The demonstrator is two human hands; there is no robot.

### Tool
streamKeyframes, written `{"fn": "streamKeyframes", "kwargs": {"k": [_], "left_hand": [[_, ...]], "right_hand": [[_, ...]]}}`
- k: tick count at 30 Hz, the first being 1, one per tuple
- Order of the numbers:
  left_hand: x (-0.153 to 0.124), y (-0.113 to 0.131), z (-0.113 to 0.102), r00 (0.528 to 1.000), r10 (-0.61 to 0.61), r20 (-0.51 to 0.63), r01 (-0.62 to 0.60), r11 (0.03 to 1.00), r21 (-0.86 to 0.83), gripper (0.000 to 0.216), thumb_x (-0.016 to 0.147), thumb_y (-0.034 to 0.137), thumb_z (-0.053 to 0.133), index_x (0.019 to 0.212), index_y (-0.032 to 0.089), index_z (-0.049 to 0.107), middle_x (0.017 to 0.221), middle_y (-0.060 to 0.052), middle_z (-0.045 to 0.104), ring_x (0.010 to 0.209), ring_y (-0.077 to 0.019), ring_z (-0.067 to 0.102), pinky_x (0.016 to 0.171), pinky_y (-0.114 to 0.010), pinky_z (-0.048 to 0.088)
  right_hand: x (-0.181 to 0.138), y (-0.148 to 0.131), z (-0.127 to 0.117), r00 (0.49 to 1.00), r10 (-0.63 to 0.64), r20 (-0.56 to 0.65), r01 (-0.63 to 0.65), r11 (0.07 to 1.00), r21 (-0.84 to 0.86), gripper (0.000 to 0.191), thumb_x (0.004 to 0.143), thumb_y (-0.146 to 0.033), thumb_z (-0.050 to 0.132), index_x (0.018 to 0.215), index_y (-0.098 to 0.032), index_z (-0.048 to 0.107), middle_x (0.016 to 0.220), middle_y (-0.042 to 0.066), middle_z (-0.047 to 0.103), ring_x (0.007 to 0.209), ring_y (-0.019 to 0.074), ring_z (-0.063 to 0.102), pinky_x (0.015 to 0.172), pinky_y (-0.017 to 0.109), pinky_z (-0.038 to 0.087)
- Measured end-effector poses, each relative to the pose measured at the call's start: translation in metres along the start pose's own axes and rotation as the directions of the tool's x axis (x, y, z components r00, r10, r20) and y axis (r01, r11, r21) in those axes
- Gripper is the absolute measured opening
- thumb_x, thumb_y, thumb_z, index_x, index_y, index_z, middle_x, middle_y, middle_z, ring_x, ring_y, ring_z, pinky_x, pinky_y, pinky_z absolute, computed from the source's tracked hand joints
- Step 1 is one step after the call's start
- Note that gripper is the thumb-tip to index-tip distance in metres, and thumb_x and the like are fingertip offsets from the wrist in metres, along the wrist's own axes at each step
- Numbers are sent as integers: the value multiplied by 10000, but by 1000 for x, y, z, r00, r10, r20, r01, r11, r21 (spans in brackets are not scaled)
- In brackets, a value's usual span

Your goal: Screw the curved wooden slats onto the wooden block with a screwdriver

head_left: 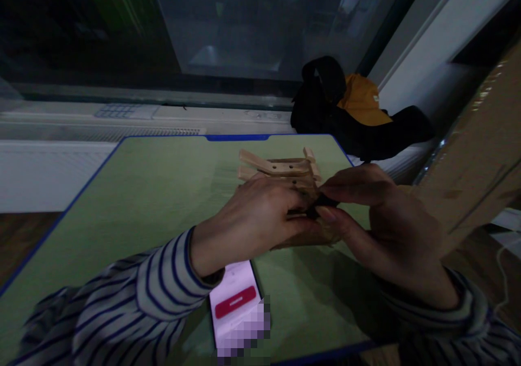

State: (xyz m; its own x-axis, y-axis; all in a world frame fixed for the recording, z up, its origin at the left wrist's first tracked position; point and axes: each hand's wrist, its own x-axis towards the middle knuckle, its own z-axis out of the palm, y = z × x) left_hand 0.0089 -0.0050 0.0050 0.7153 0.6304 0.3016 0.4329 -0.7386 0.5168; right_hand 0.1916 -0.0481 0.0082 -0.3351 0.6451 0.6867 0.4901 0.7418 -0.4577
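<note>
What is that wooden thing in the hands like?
The wooden thing is pale bare wood: flat slats joined in a stack, small round holes in the top slat, ends poking out left. It is over the green mat. The left hand grips its near side; the right hand pinches a dark bit at its right end. Its lower part is hidden by fingers.

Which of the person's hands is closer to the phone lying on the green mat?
Left. The left hand holds the wooden frame, its wrist just over the top of the phone. The right hand is farther right, pinching a dark part on the frame.
</note>
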Motion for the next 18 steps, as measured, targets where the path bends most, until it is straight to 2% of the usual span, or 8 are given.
{"fn": "streamKeyframes", "kwargs": {"k": [4,8,10,14,18], "left_hand": [[0,0,3,999,14,-41,-15,1000,-23,198,830,354,584,863,207,714,877,-33,710,857,-181,647,807,-306,488],[0,0,2,999,31,-11,-31,999,-32,184,842,321,572,860,211,717,866,-30,712,860,-173,649,831,-299,486],[0,0,0,999,47,14,-46,998,-29,188,854,305,555,862,206,715,860,-27,709,859,-171,649,842,-298,483],[0,-1,-3,995,65,77,-65,998,-1,201,874,284,520,891,205,705,885,-27,703,878,-174,644,862,-301,472],[0,-1,-3,997,69,37,-69,998,-8,187,864,310,541,925,214,689,1023,-10,685,993,-186,612,898,-312,444]], "right_hand": [[2,-3,-8,993,85,84,-96,986,136,298,766,-130,638,1040,-236,587,1002,40,641,993,208,596,840,393,512],[2,-1,-12,980,102,168,-126,982,138,333,786,-102,611,1079,-258,581,997,18,651,1003,185,595,853,360,512],[1,1,-10,987,62,151,-84,986,144,344,769,-96,632,1064,-263,571,979,17,651,986,192,596,831,371,515],[-3,7,-1,999,-21,44,16,991,130,366,735,-90,667,1027,-264,531,939,27,638,950,215,594,804,419,507],[-4,9,4,999,-33,11,32,995,95,394,719,-70,673,1034,-253,523,921,37,618,938,218,590,800,427,498]]}}
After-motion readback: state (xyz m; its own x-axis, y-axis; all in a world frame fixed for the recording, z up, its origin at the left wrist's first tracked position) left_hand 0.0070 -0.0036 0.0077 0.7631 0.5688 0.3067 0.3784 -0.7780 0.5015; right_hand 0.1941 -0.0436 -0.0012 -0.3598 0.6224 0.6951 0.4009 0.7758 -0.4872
